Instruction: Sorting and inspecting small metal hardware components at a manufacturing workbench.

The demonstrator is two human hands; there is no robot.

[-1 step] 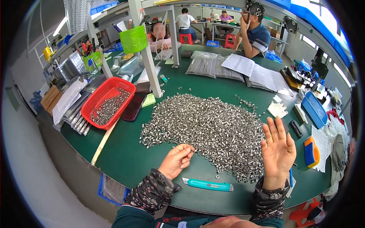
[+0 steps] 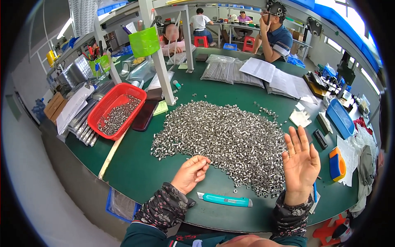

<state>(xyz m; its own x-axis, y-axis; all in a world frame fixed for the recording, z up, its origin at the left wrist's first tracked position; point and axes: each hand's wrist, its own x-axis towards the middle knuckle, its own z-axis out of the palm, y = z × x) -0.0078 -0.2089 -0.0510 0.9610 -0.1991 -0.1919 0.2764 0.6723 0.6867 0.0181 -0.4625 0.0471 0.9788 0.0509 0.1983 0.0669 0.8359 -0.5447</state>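
A broad heap of small shiny metal rings [image 2: 222, 136] covers the middle of the green table. At its near edge, my left hand [image 2: 190, 173] is closed in a pinch, thumb against forefinger, with what looks like one small metal ring at the fingertips. My right hand [image 2: 302, 168] is raised by the heap's right side, palm up and fingers stretched out, holding nothing. In front of the heap, between my forearms, lies a teal utility knife [image 2: 225, 200]. To the left, a red plastic basket [image 2: 97, 108] holds more of the rings.
A dark phone-like slab [image 2: 145, 116] lies beside the basket, near a metal post [image 2: 163, 78]. Bagged rods [image 2: 230, 71] and papers [image 2: 284, 82] lie at the back. At the right are a blue tray [image 2: 340, 119] and an orange-and-blue holder [image 2: 337, 165]. Several people sit beyond.
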